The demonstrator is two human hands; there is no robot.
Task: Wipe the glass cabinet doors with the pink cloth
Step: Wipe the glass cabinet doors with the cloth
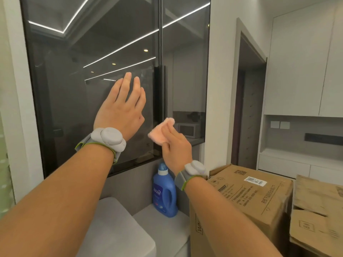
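Left hand (121, 108) flat and open, fingers spread, palm toward the left glass door (89, 75), holding nothing; can't tell if it actually touches the glass. Right hand (175, 145) pinches the folded pink cloth (160, 131) between thumb and fingers, raised near the dark handles (159, 93) where the left door meets the right glass door (185, 71). Blue detergent bottle (164, 191) stands on the ledge below, cardboard box (248, 193) just right of it.

One camera sits on my head, wide-angled, looking forward and a little down along both my forearms. It faces the dark tinted glass cabinet doors (92, 71) from close range, within my arm's reach. At its right edge it takes in brown cardboard boxes (250, 193) and a doorway.
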